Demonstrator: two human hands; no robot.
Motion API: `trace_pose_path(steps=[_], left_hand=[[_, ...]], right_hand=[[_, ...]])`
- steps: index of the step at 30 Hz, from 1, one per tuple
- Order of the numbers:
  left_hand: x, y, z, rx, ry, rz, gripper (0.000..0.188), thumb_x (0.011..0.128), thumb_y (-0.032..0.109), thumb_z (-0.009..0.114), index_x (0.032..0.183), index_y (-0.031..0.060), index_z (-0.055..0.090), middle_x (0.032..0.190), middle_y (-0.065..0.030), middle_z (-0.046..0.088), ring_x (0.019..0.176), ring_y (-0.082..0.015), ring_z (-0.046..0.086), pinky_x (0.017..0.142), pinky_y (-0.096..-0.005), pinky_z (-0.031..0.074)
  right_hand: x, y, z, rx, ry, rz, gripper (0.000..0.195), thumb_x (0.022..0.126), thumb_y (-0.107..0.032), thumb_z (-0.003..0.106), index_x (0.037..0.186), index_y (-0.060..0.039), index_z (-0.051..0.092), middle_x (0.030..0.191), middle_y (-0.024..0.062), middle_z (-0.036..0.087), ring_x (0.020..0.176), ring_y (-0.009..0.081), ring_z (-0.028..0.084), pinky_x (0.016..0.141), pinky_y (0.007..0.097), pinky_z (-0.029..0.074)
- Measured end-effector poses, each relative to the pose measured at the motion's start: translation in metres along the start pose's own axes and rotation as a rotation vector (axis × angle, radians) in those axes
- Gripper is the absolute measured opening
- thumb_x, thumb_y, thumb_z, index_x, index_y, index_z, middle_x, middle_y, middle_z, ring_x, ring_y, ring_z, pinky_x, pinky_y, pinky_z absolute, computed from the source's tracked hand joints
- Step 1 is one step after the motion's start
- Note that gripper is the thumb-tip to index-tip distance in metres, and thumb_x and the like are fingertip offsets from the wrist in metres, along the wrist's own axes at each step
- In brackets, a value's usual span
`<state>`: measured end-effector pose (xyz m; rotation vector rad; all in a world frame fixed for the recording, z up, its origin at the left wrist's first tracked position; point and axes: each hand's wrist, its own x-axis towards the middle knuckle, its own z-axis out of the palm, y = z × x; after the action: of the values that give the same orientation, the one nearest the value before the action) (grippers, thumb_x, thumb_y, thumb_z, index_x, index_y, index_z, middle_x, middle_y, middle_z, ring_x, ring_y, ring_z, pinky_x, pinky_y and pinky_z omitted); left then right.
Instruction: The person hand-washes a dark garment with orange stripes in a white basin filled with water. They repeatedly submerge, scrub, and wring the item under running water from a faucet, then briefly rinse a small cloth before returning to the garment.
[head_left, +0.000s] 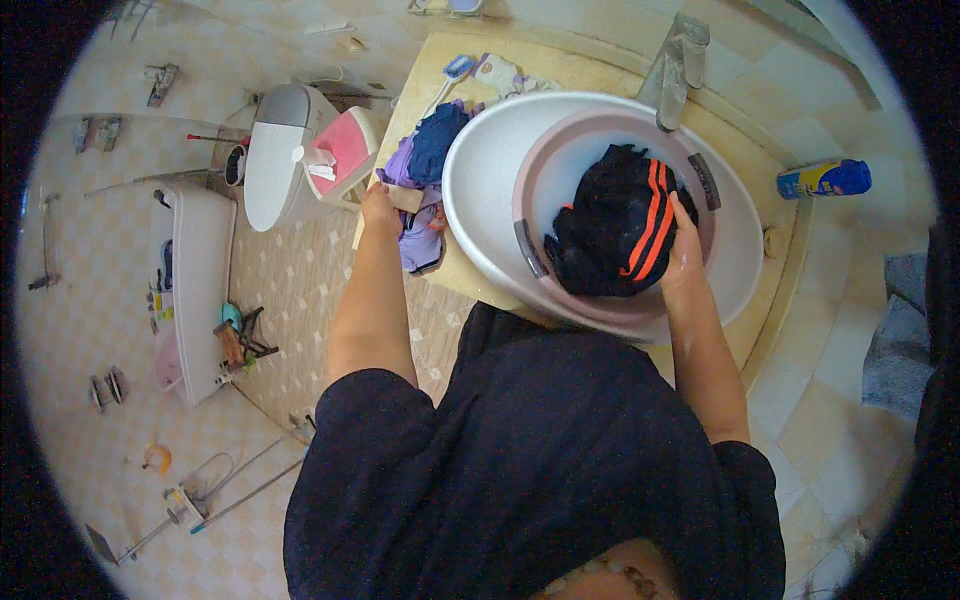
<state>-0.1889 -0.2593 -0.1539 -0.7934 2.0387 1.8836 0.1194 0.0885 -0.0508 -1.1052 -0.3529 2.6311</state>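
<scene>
My right hand (684, 244) grips the right edge of a bunched black garment with orange stripes (619, 225). The garment lies in a pink plastic basin (527, 180), which stands inside a white oval washbasin (480, 172). My left hand (381, 208) is at the left end of the counter, its fingers on a pale, block-shaped thing, likely a bar of soap (405, 199). That block is over a heap of clothes, with a navy cloth (439, 141) on top and lilac cloth (420, 244) lower down.
A scrub brush (456, 69) and a pale cloth (499, 73) lie behind the heap. The metal faucet (675, 71) reaches over the washbasin's back rim. A blue spray can (823, 180) is at the right. Beyond the counter's left end are a lidded bin (345, 154), a toilet (274, 165) and a bathtub (202, 292).
</scene>
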Motion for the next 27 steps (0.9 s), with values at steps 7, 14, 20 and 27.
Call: trace_pose_path(steps=[7,14,20,27], left_hand=[[0.03,-0.018,-0.016,0.883,0.487,0.57,0.026,0.085,0.017,0.053,0.107,0.0039,0.057,0.095,-0.0103,0.058,0.091,-0.0231,0.055,0.078,-0.0344,0.043],[-0.258,0.017,0.14,0.66,-0.979,0.686,0.032,0.07,0.025,0.073,0.088,0.0022,0.059,0.088,-0.0149,0.06,0.084,-0.0312,0.059,0.078,-0.0407,0.047],[-0.249,-0.015,0.157,0.702,-0.868,0.934,0.012,0.067,0.001,0.057,0.078,0.0025,0.059,0.087,-0.0131,0.059,0.081,-0.0261,0.058,0.075,-0.0347,0.047],[-0.355,-0.026,0.182,0.224,-1.203,1.327,0.012,0.061,0.001,0.055,0.073,0.0045,0.057,0.083,-0.0118,0.059,0.08,-0.0285,0.056,0.069,-0.0322,0.043]], right_hand=[[0.0,0.006,0.004,-0.072,-0.025,-0.026,0.029,0.081,-0.021,0.069,0.105,-0.0076,0.062,0.098,0.0063,0.066,0.09,0.0217,0.062,0.084,0.0361,0.05],[0.021,0.004,-0.006,0.123,-0.077,-0.041,0.032,0.088,-0.018,0.057,0.115,-0.0008,0.055,0.109,0.0155,0.063,0.098,0.0289,0.061,0.092,0.0422,0.047],[0.0,-0.021,0.002,0.272,0.068,-0.223,0.029,0.091,-0.019,0.053,0.115,-0.0034,0.055,0.115,0.0139,0.06,0.108,0.0287,0.055,0.095,0.0429,0.043],[0.024,0.016,-0.027,-0.602,-0.003,-0.33,0.031,0.096,-0.025,0.042,0.116,-0.0052,0.056,0.112,0.0076,0.06,0.101,0.0181,0.056,0.093,0.03,0.042]])
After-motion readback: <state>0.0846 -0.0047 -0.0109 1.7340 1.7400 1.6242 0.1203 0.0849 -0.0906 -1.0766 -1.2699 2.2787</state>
